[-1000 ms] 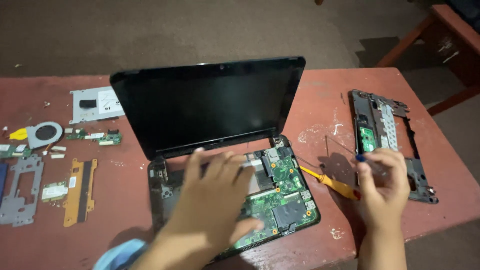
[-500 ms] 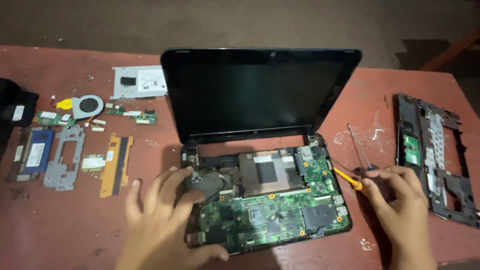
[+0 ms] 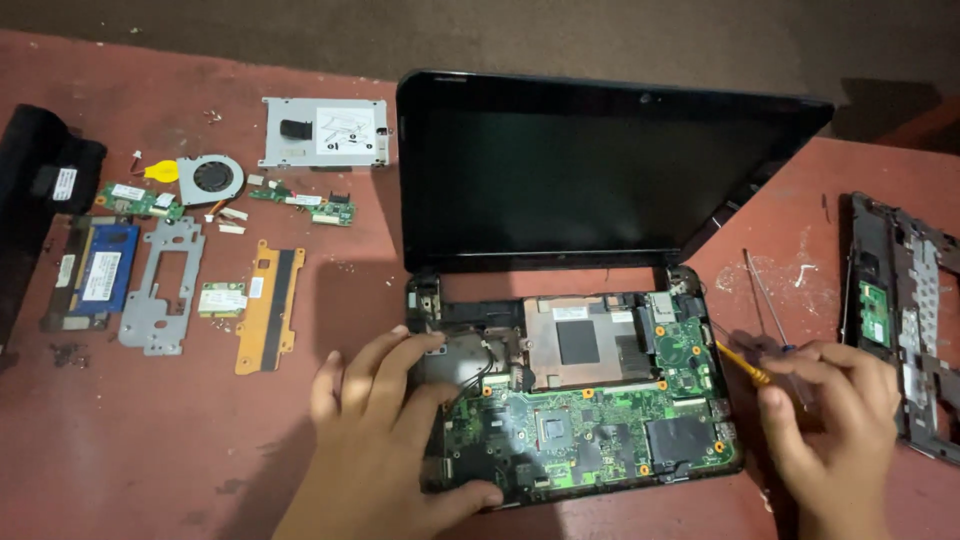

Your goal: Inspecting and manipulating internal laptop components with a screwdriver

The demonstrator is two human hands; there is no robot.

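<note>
Teardown looks well along: small black laptop (image 3: 600, 300) sits at table centre, keyboard and top cover already off, green motherboard (image 3: 590, 425) fully exposed with copper-coloured heatsink plate (image 3: 578, 340) in place on it. Screen (image 3: 590, 170) upright at 12 o'clock of the board, hinged on.

Left hand (image 3: 385, 440) lies on the board's 9 o'clock edge, fingers spread wide and flat over the bare corner near the left hinge, thumb hooked under the front edge; it holds nothing, just pressing or steadying. Right hand (image 3: 830, 420) at 3 o'clock of the laptop, fingers curled narrow around a yellow-handled screwdriver (image 3: 745, 365) whose tip points at the board's right edge. A second thin screwdriver (image 3: 765, 295) lies on the red table (image 3: 180, 440) just above that hand.

Removed parts at 9–10 o'clock: drive caddy (image 3: 322, 132), cooling fan (image 3: 210, 180), RAM stick (image 3: 102, 275), metal bracket (image 3: 160, 285), small wireless card (image 3: 222, 299), orange flex strip (image 3: 268, 305). Stripped palmrest frame (image 3: 900, 330) at far 3 o'clock.

Left, by my read: motherboard, heatsink and screen not yet out
</note>
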